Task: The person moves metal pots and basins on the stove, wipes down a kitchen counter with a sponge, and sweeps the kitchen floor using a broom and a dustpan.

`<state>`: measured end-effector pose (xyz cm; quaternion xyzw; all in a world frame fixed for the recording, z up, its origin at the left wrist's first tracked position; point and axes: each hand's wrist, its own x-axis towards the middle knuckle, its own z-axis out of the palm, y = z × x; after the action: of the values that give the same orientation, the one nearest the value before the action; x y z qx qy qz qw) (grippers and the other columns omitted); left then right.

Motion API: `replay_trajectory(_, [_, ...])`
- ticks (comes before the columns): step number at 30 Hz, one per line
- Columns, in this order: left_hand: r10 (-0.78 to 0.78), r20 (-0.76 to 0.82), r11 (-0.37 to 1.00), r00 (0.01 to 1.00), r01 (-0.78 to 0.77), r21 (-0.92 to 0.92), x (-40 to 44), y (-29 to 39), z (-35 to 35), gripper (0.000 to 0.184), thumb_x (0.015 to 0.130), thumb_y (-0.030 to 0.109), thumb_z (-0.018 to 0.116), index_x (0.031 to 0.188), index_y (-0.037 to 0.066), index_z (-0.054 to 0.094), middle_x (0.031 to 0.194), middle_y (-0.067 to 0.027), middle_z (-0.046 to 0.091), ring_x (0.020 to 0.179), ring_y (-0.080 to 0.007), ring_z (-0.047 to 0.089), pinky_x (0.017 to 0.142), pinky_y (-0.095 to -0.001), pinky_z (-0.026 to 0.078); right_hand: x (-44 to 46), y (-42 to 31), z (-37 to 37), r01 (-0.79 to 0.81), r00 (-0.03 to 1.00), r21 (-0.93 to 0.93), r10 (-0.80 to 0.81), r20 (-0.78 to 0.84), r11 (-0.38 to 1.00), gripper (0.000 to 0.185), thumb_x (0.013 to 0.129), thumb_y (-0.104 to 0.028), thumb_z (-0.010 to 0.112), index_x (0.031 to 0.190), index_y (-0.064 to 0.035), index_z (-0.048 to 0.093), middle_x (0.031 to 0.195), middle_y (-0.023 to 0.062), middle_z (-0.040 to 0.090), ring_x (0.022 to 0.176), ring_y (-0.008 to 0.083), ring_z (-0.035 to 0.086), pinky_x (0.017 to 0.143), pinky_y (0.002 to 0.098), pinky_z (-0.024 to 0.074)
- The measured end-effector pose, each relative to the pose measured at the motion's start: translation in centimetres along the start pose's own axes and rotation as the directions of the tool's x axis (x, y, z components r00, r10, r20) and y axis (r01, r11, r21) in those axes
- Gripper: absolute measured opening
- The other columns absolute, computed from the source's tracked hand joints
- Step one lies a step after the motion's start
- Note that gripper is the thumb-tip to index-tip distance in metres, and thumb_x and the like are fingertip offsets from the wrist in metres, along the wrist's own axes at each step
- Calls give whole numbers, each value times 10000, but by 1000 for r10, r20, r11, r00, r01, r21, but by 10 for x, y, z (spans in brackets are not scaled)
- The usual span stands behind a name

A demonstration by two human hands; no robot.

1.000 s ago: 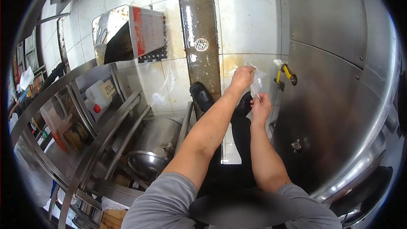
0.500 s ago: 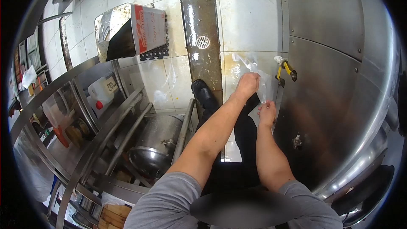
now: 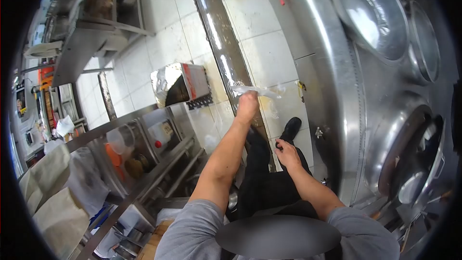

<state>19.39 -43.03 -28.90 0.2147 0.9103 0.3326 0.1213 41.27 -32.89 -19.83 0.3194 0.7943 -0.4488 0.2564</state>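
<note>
Over the floor channel (image 3: 219, 41), the left hand (image 3: 248, 105) grips blurred plastic (image 3: 268, 93), its fingertips hidden; the right hand (image 3: 288, 155) loosely open

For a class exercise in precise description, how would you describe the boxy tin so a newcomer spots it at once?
Find the dark, wet drain channel running along the tiled floor. Left of it, the boxy tin sits on a black perforated mat. Its red band sets it apart from the red-capped white jug nearby.

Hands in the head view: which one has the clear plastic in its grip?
The left hand, farther forward, closed on the clear plastic; the right hand is apart from it, fingers loosely curled.
</note>
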Motion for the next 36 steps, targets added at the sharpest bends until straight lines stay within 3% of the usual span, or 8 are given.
replay_trajectory(2, [-39, 30, 997, 999, 37, 62, 7, 12, -43, 168, 777, 56, 536, 867, -1, 665, 848, -224, 639, 807, -391, 621, 739, -451, 501, -24, -19, -21, 50, 998, 65, -53, 43, 997, 415, 797, -174, 640, 1203, -123, 572, 999, 125, 632, 964, 313, 598, 854, 389, 473])
replay_trajectory(9, [141, -183, 984, 973, -118, 131, 26, 108, -185, 122, 772, 69, 535, 766, -1, 634, 755, -232, 616, 728, -398, 607, 682, -465, 488, -111, -62, -102, 284, 958, 85, -280, -59, 955, 399, 810, -176, 631, 1196, -91, 576, 1001, 129, 642, 896, 307, 616, 815, 370, 482])
replay_trajectory(13, [273, -241, 957, 931, -238, 167, 33, 174, -249, 117, 779, 84, 575, 780, -1, 655, 742, -229, 624, 700, -395, 617, 664, -457, 498, -145, -79, -126, 204, 962, 201, -158, -221, 958, 415, 811, -192, 629, 1213, -108, 568, 1000, 130, 643, 902, 309, 616, 812, 368, 483])
replay_trajectory(16, [316, -228, 931, 921, -255, 260, 41, 228, -291, 132, 797, 100, 584, 805, 1, 670, 767, -221, 636, 720, -385, 628, 681, -438, 506, -163, -99, -146, 387, 896, 168, -327, -300, 907, 441, 805, -224, 634, 1230, -130, 560, 1003, 126, 644, 884, 306, 620, 792, 370, 488])
replay_trajectory(21, [478, -218, 859, 851, -401, 319, 40, 327, -350, 150, 808, 107, 572, 778, -9, 662, 720, -228, 621, 702, -396, 620, 659, -456, 501, -200, -101, -188, 420, 869, 220, -320, -378, 881, 436, 814, -208, 624, 1237, -127, 554, 983, 116, 649, 834, 282, 634, 763, 360, 493])
replay_trajectory(23, [483, -208, 858, 851, -412, 305, 36, 370, -364, 150, 803, 114, 575, 787, -2, 669, 730, -234, 621, 712, -398, 621, 665, -449, 505, -221, -93, -208, 444, 860, 303, -305, -410, 843, 431, 815, -196, 624, 1235, -122, 554, 973, 106, 652, 753, 253, 643, 724, 353, 500])
replay_trajectory(24, [496, -186, 855, 848, -440, 275, 35, 390, -370, 149, 802, 120, 578, 799, 7, 675, 741, -236, 623, 725, -399, 621, 673, -445, 507, -227, -83, -214, 470, 844, 318, -315, -433, 824, 442, 826, -137, 619, 1259, -97, 539, 998, 71, 627, 716, 157, 635, 554, 281, 503])
replay_trajectory(36, [657, -3, 748, 754, -652, 124, 57, 541, -300, 185, 789, 184, 621, 828, 18, 692, 720, -192, 644, 717, -345, 647, 691, -397, 508, -306, -39, -278, 567, 751, 495, -168, -638, 658, 404, 840, -106, 597, 1239, -56, 553, 924, 52, 633, 692, 118, 629, 539, 235, 484])
